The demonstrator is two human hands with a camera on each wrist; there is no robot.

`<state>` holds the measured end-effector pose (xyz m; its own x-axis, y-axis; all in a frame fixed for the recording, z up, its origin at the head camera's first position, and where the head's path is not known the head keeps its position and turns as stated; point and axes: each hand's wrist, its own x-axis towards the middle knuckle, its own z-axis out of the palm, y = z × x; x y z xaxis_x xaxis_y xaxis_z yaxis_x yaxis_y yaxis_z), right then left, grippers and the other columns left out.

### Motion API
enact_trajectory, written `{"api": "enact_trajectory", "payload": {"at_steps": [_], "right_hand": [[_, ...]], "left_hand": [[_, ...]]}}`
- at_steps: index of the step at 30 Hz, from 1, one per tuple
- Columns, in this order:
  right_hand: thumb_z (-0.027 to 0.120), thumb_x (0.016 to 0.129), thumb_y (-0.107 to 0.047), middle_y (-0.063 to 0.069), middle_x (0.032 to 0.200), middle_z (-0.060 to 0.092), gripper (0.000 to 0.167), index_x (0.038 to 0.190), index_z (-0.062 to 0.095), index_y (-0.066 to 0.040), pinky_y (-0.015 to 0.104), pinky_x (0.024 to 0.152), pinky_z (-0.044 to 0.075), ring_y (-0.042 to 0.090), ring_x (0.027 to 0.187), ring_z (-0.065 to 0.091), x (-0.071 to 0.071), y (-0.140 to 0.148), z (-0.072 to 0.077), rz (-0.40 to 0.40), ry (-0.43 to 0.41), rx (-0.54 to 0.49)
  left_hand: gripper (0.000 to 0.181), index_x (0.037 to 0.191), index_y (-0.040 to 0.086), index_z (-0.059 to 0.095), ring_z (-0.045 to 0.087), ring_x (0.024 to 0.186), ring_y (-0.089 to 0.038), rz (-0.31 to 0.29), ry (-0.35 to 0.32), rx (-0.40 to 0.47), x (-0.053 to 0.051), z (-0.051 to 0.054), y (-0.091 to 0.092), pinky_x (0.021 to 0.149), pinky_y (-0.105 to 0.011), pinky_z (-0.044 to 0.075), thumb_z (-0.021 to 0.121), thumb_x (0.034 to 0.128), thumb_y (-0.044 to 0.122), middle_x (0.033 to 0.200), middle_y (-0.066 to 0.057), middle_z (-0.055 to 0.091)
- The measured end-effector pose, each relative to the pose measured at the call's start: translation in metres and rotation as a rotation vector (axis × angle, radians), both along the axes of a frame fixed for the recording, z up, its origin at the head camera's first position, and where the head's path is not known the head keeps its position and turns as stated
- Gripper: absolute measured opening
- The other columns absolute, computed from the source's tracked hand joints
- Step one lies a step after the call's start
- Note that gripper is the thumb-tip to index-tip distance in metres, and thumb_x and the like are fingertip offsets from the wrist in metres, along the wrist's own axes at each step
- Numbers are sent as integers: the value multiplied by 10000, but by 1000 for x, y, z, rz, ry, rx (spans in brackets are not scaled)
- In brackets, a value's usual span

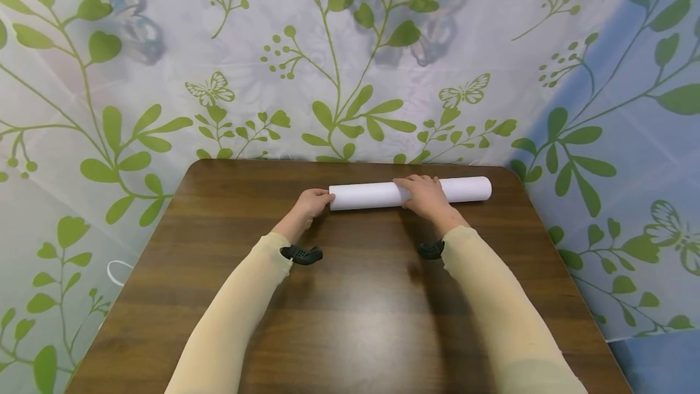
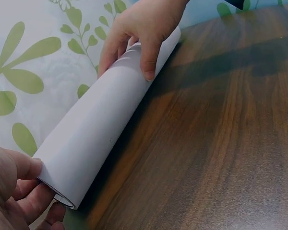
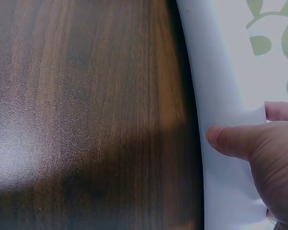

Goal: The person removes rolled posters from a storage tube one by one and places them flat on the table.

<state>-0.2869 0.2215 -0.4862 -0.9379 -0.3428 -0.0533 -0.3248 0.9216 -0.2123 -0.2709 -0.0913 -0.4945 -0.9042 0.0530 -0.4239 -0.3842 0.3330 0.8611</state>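
A white paper roll [image 1: 366,196] lies crosswise near the far edge of the wooden table. At its left end my left hand [image 1: 314,202] pinches the rim, thumb outside and fingers at the hollow opening, as the left wrist view shows. My right hand [image 1: 426,197] grips the roll right of its middle from above, with the thumb [image 3: 225,139] on the near side and the other fingers over the far side. In the left wrist view the roll [image 2: 93,127] looks slightly dented under the right hand. The far-side fingertips are mostly hidden in the right wrist view.
The brown wooden table [image 1: 350,297] has rounded far corners. Behind it hangs a white curtain [image 1: 251,102] printed with green leaves and butterflies, close to the far edge. A dark band [image 1: 301,255] is at the left wrist, another [image 1: 431,250] at the right.
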Motion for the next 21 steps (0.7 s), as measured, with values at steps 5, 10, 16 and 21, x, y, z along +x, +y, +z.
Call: {"api": "enact_trajectory", "payload": {"at_steps": [5, 10, 16, 21], "right_hand": [[818, 886, -163, 150, 1489, 513, 723, 1533, 499, -206, 739, 1109, 180, 478, 1363, 407, 0, -1, 0, -6, -3, 0], [809, 889, -152, 154, 1478, 523, 712, 1531, 503, -191, 736, 1107, 199, 480, 1352, 419, 3, -3, 4, -8, 0, 1], [804, 892, -152, 154, 1481, 518, 715, 1536, 495, -192, 734, 1110, 187, 477, 1357, 413, 3, -5, 5, -21, -12, -5], [803, 892, -153, 158, 1478, 519, 714, 1535, 495, -192, 739, 1104, 193, 482, 1350, 417, 2, -4, 6, -23, -14, -3]], "left_hand": [[463, 1426, 32, 589, 513, 1298, -317, 2, -3, 12, -2, 0, 0, 1085, -469, 411, 627, 1032, 273, 1440, -161, 552], [438, 1394, 23, 620, 547, 1134, -267, 57, -33, 85, -4, 0, -1, 981, -388, 448, 658, 1017, 244, 1354, -139, 594], [418, 1371, 27, 641, 525, 959, -224, 73, -52, 115, -7, 0, -3, 850, -320, 438, 672, 1012, 238, 1208, -103, 615], [438, 1393, 23, 623, 555, 1037, -227, 66, -55, 134, -9, -1, -4, 936, -352, 457, 663, 1015, 241, 1294, -116, 616]]}}
